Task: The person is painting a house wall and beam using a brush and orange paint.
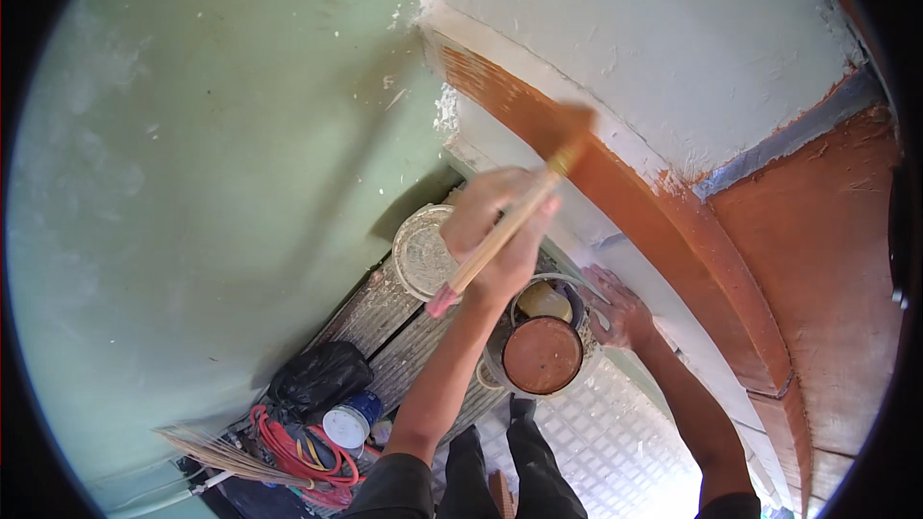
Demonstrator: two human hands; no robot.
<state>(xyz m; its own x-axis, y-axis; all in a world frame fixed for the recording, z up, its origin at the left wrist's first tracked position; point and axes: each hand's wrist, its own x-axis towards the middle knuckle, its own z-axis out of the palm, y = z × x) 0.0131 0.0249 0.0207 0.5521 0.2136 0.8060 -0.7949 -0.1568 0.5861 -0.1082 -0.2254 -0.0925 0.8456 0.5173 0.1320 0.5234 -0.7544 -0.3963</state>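
1. Nearest the camera, the person's legs (500, 466) stood on a ribbed, patterned floor (615, 432), with a broom (207, 452), a red hose (298, 452), a black bag (317, 375) and a blue-capped can (348, 420) lying to the left by the green wall (192, 183).
2. A pot (543, 354) of brown paint sat between the two arms, close under the work, likely so the brush could dip without a long reach. A pale lid (423, 255) lay just beside it.
3. The right hand (620, 308) pressed flat and open on the white ledge (615, 259), holding nothing, apparently bracing the body.
4. The left hand (500, 231) was raised, fingers (481, 211) clenched round the brush (519, 211) at mid-handle, pink end down, so the bristles angled up onto the trim.
5. The brush had a pale wooden handle and a broad head soaked orange-brown, blurred at the tip.
6. Farthest, its head touched the curved band (615, 183), already brown, below rough white plaster (654, 48).
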